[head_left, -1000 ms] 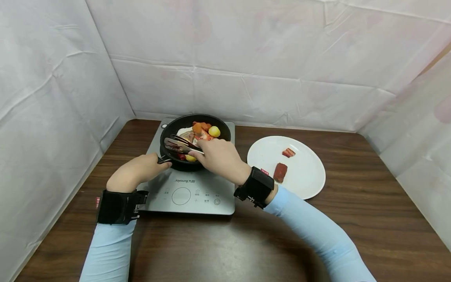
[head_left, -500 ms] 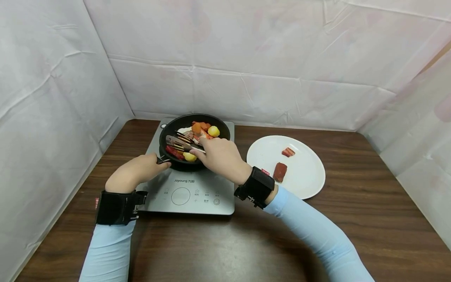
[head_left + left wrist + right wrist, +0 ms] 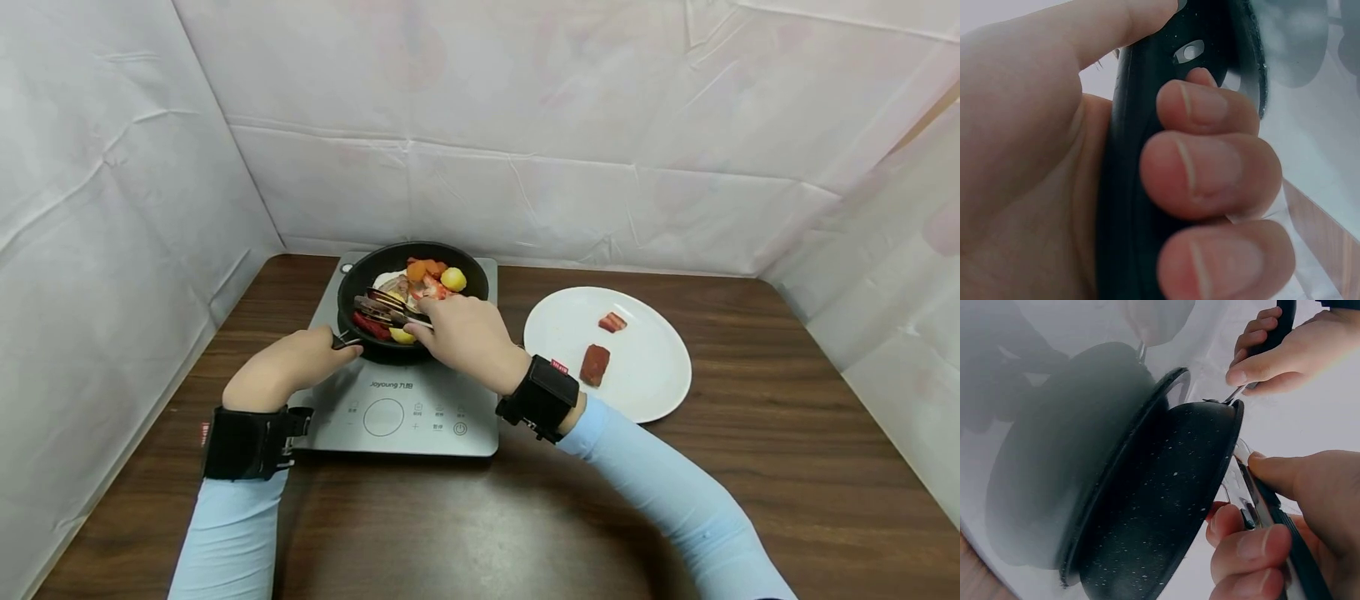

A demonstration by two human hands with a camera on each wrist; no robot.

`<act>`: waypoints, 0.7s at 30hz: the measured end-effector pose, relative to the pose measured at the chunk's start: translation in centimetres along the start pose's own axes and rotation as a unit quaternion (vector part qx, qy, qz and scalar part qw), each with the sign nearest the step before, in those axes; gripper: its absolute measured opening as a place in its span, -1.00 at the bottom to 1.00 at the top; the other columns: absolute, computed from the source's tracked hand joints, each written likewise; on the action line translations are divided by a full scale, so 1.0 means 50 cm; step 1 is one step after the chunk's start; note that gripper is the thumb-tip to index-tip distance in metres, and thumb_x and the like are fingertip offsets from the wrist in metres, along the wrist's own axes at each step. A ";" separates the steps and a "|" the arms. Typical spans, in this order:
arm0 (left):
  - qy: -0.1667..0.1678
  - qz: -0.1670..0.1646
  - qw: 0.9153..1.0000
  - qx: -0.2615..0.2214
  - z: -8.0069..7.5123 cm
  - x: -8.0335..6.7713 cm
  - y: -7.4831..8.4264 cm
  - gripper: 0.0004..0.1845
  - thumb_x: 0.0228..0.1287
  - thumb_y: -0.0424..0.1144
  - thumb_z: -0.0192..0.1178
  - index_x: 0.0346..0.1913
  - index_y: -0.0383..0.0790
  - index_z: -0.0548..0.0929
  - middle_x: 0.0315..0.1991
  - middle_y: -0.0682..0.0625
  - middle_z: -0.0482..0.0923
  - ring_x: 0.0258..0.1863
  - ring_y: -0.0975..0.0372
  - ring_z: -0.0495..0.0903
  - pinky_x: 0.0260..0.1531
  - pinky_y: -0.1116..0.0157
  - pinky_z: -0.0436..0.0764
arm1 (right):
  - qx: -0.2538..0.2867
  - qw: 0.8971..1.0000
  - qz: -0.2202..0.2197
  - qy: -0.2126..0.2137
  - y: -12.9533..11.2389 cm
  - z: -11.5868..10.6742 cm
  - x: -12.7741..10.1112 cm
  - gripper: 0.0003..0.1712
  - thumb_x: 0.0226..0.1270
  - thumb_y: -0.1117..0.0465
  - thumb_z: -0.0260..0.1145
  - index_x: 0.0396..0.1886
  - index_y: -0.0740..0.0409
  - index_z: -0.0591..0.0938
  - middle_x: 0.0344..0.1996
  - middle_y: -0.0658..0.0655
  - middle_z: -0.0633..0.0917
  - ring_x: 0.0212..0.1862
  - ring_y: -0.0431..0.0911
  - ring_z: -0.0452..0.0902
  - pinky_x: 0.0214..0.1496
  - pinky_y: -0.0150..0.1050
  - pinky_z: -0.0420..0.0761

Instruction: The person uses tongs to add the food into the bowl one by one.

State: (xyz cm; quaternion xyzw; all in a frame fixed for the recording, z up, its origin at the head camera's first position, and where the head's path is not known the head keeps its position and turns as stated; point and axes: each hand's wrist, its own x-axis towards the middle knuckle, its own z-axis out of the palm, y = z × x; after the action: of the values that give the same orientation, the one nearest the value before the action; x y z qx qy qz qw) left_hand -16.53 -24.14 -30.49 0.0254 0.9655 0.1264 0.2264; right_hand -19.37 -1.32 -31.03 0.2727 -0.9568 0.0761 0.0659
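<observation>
On the left, the person's left hand (image 3: 288,367) keeps its place at the near-left rim of the frying pan (image 3: 360,283); its fingers (image 3: 1210,169) are clenched round the black pan handle (image 3: 1129,206), as they were a second ago. The pan sits on the grey hob (image 3: 397,400), and neither has shifted across the three head views.

The change is in the middle. The right hand (image 3: 465,337) grips the metal tongs (image 3: 382,304), fingers (image 3: 1254,550) curled about the arms of the tool. A second ago the tong tips stood higher over the near-left part of the pan; now they have sunk lower into it and sit among the food, just above a red strip (image 3: 369,325) and near a yellow piece (image 3: 402,336). Whether the tips already pinch anything cannot be told. The hand itself has edged slightly towards the pan's centre. Judging by this, the tongs are closing in on a piece of food.

At the far side of the pan an orange chunk (image 3: 420,268) and a yellow ball (image 3: 453,279) lie unmoved. To the right, the white plate (image 3: 652,333) rests on the wooden table (image 3: 750,467), carrying two red meat pieces (image 3: 595,365) exactly as before, so nothing new has reached it.
</observation>
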 end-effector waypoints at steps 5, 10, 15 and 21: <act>0.002 0.002 1.000 0.001 -0.002 0.000 -0.002 -0.20 0.61 0.14 -0.17 0.31 -0.72 0.32 0.21 -0.58 0.48 0.10 -0.26 0.61 -0.02 -0.11 0.62 | 0.003 1.000 0.000 0.004 0.001 0.003 0.002 -0.52 0.52 -0.24 0.17 0.15 -0.08 0.69 -0.20 0.04 0.81 -0.20 -0.03 0.73 -0.35 -0.08 0.66; 0.000 0.001 1.000 -0.001 -0.003 -0.001 -0.001 -0.20 0.61 0.13 -0.16 0.30 -0.72 0.32 0.20 -0.57 0.49 0.07 -0.23 0.62 -0.04 -0.10 0.63 | -0.005 1.000 0.000 0.007 0.002 0.002 0.000 -0.52 0.51 -0.26 0.16 0.06 -0.05 0.71 -0.31 0.02 0.79 -0.27 -0.04 0.71 -0.41 -0.11 0.63; -0.001 0.002 1.000 -0.003 -0.003 0.001 -0.002 -0.21 0.61 0.13 -0.16 0.29 -0.70 0.35 0.14 -0.55 0.53 0.01 -0.19 0.64 -0.08 -0.07 0.64 | -0.013 1.000 0.000 0.014 0.004 0.001 -0.003 -0.53 0.50 -0.28 0.15 -0.08 -0.03 0.70 -0.47 -0.01 0.70 -0.36 -0.06 0.68 -0.50 -0.15 0.57; 0.005 0.012 1.000 -0.006 -0.004 0.006 -0.005 -0.29 0.60 0.12 -0.14 0.14 -0.64 0.47 -0.13 -0.35 0.62 -0.21 -0.02 0.62 -0.21 0.04 0.63 | -0.012 1.000 0.004 0.012 0.007 0.001 -0.004 -0.51 0.49 -0.30 0.16 -0.08 -0.02 0.69 -0.49 -0.01 0.69 -0.36 -0.07 0.67 -0.50 -0.15 0.56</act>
State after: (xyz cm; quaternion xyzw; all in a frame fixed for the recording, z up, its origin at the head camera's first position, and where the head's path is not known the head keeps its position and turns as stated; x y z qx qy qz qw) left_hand -16.90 -24.40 -30.51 0.0346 0.9654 0.1350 0.2206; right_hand -19.40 -0.94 -31.17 0.2668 -0.9580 0.0680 0.0800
